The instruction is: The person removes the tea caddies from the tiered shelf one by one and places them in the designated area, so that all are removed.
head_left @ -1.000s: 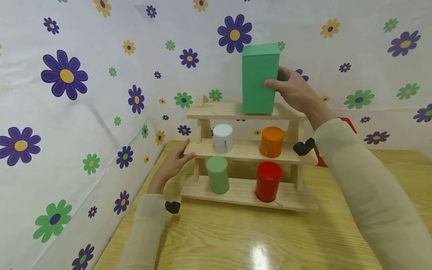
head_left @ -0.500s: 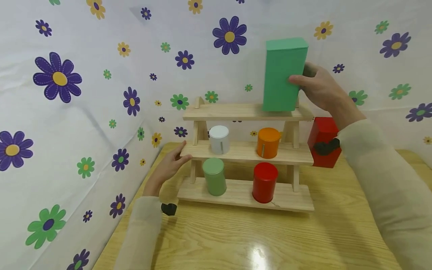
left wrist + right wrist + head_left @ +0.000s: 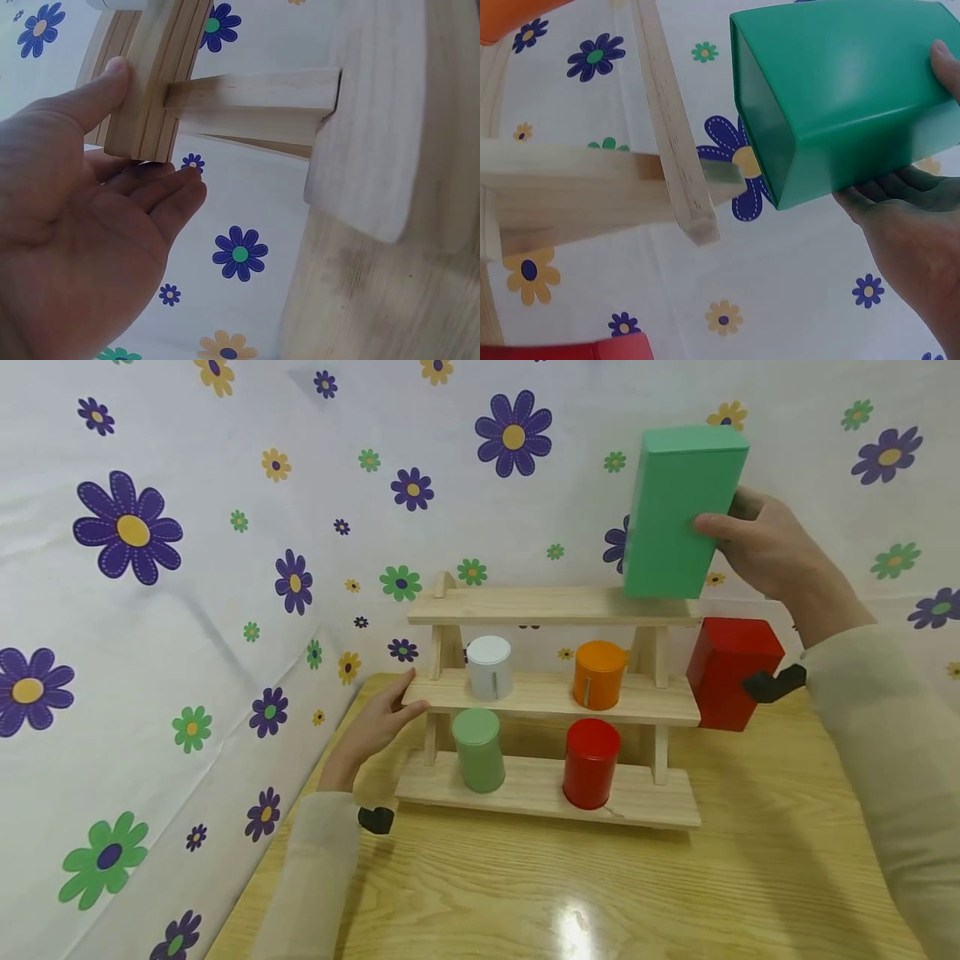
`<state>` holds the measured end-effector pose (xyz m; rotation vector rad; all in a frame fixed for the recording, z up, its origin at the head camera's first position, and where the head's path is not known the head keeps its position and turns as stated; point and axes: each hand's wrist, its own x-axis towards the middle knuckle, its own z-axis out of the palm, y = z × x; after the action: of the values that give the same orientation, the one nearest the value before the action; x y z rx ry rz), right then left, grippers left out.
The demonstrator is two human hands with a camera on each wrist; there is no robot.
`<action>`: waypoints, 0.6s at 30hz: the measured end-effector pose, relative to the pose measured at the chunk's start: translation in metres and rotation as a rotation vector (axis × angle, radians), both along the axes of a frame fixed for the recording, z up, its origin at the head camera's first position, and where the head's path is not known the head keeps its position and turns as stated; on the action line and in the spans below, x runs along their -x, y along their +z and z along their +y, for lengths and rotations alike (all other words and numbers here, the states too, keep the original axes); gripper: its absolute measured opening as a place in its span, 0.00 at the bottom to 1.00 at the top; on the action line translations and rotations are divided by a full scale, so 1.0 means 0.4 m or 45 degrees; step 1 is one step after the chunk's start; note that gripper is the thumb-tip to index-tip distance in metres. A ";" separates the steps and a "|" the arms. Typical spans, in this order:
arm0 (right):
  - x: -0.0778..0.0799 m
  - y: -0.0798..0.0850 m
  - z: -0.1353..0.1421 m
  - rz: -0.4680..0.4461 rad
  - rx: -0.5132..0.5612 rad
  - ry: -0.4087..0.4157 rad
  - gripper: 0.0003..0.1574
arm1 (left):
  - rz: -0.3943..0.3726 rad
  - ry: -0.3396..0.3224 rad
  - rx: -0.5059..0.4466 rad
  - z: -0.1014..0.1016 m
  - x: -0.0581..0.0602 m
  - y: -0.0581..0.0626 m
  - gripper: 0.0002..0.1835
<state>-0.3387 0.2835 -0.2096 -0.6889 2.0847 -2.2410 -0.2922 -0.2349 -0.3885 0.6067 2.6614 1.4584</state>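
Observation:
My right hand (image 3: 776, 552) grips a tall green box (image 3: 678, 522) by its right side, thumb on the front face and fingers behind. The box tilts slightly and overlaps the right end of the top shelf. In the right wrist view, the bottom of the box stands out past the shelf's end, apart from it. On the other side, my left hand (image 3: 375, 722) holds the left end of the middle shelf of a three-tier wooden rack (image 3: 536, 693). The left wrist view has the thumb (image 3: 114, 69) on the shelf's upper side and the fingers (image 3: 176, 196) curled below it.
A white canister (image 3: 491, 670) and an orange canister (image 3: 599, 677) stand on the middle shelf. On the bottom shelf are a green canister (image 3: 478, 752) and a red canister (image 3: 591, 765). A red box (image 3: 727, 668) stands right of the rack on the wooden table (image 3: 480, 885), before flowered cloth.
My right hand has carried the green box rightward and slightly up, from over the top shelf's middle to its right end. The red box has come into fuller view. My left hand stays on the rack.

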 end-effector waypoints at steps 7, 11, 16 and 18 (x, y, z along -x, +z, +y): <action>-0.017 0.002 0.068 0.002 -0.303 -0.217 0.46 | -0.005 0.001 0.040 0.002 -0.002 0.009 0.43; -0.023 -0.002 0.105 0.011 -0.240 -0.198 0.45 | -0.018 0.017 0.076 0.000 -0.004 0.012 0.44; -0.032 -0.016 0.146 0.030 0.062 -0.030 0.45 | -0.018 0.015 0.084 -0.002 -0.003 0.012 0.44; -0.036 -0.021 0.164 0.049 0.097 -0.016 0.44 | -0.006 0.007 0.083 -0.004 -0.003 0.011 0.43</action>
<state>-0.3242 0.3491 -0.2178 -0.7307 2.0352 -2.3434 -0.2911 -0.2365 -0.3842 0.5909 2.6974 1.3663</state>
